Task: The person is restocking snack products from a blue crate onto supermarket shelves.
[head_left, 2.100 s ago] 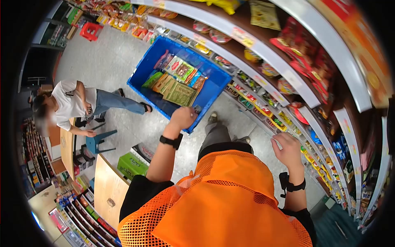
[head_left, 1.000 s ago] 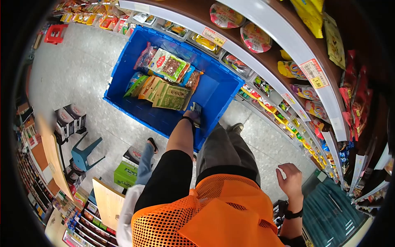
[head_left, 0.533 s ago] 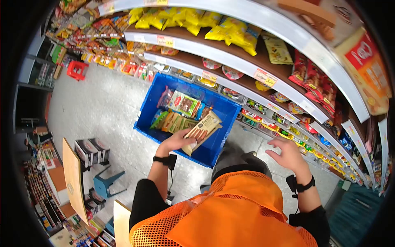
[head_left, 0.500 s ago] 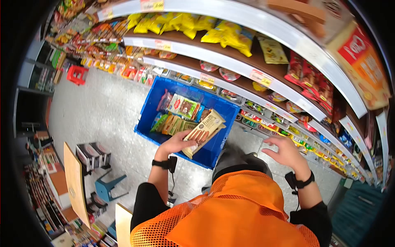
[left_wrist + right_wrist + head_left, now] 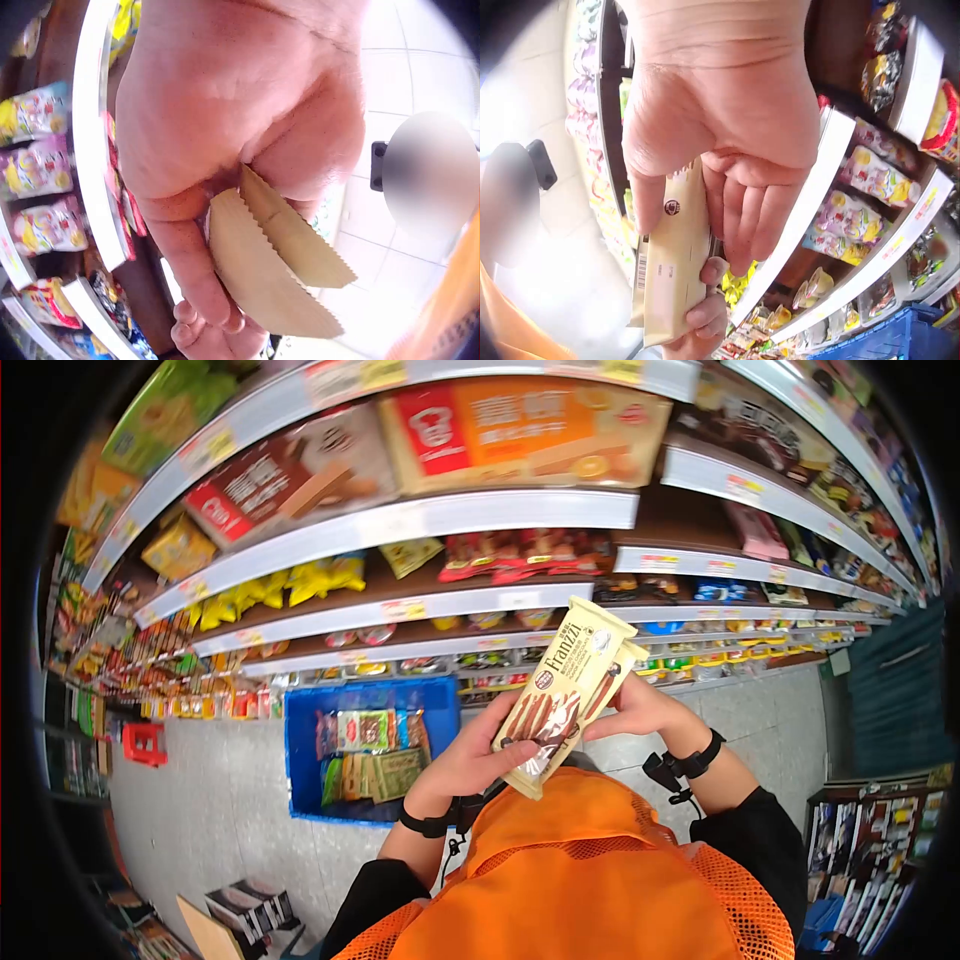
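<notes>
Two cream-coloured Franzzi biscuit packs [image 5: 565, 690] lie one over the other in front of the orange vest, tilted up toward the shelves. My left hand [image 5: 465, 760] grips their lower left side, thumb across the printed face. At the right edge, my right hand [image 5: 650, 712] holds them between thumb and fingers. In the left wrist view, two zigzag-cut pack ends [image 5: 262, 270] stick out below the left palm. The right wrist view shows the plain side of a pack [image 5: 676, 262] between the right thumb and fingers, with left fingertips [image 5: 705, 307] at its far end.
Shelves [image 5: 400, 520] of boxed biscuits and bagged snacks curve across the front. A blue bin [image 5: 300, 760] with several snack bags stands on the floor to the left, against the lowest shelf. A red stool [image 5: 145, 743] is farther left.
My left hand reached into the blue bin, then lifted the biscuit packs out and up to chest height. My right hand, earlier free, now holds them too. The head view has turned toward the shelves.
</notes>
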Motion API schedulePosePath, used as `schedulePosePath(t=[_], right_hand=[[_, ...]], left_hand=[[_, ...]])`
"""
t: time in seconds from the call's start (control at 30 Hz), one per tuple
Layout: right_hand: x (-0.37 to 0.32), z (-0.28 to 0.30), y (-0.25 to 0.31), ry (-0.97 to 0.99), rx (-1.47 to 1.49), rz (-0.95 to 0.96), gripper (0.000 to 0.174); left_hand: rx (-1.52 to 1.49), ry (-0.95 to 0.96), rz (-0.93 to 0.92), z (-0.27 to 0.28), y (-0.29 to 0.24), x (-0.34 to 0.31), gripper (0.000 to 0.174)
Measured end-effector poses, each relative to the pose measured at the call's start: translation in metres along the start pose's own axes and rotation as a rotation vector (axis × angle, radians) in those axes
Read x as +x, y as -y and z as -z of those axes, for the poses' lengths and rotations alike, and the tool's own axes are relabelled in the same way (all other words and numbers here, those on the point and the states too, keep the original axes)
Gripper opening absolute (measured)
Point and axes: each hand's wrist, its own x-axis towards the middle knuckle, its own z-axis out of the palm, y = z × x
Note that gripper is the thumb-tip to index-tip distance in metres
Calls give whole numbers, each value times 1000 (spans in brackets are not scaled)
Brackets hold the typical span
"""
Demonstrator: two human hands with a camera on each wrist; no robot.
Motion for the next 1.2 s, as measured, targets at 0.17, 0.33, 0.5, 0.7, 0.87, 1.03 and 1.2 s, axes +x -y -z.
schedulePosePath(t=[0.17, 0.33, 0.5, 0.7, 0.87, 1.03, 1.2], right_hand=[[-59, 63, -3, -205, 106, -13, 35], [-57, 92, 43, -519, -11, 181, 36], [-32, 154, 89, -725, -38, 194, 27], [2, 240, 133, -713, -279, 25, 33], [49, 274, 142, -696, -685, -54, 34], [60, 295, 131, -745, -1277, 290, 30], [45, 268, 132, -755, -1426, 372, 34]], left_hand=[[154, 5, -49, -54, -7, 73, 47], [540, -149, -136, -93, -24, 144, 40], [342, -308, -269, -104, -16, 231, 36], [588, -576, -236, -76, -22, 299, 48], [986, -695, -172, -90, -47, 314, 43], [1412, -760, -248, -86, -39, 331, 33], [1581, -783, -452, -67, -15, 341, 33]])
